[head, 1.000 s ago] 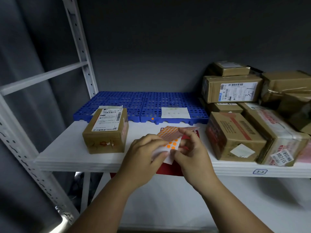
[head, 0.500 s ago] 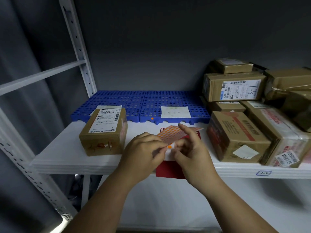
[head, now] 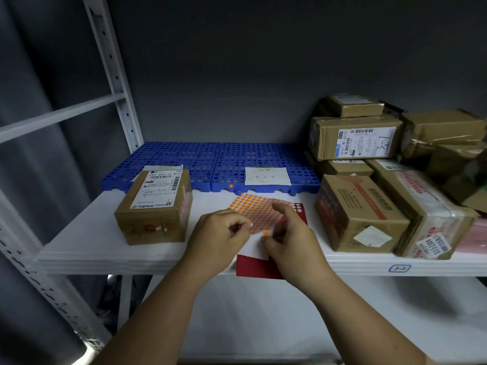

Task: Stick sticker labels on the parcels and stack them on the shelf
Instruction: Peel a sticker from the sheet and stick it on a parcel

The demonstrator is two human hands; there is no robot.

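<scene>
Your left hand [head: 218, 233] pinches the orange dot sheet [head: 257, 212] lying on the shelf [head: 79, 241]; your right hand [head: 287, 235], fingers curled, picks at a dot. Peel slowly, then press it on the lone parcel [head: 155, 204] at left.

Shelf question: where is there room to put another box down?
The white shelf is bare left of the lone parcel. The blue mat behind it is mostly bare, apart from a white paper. The middle is busy with both hands and the orange sticker sheet. The right end is crowded with stacked parcels.
</scene>
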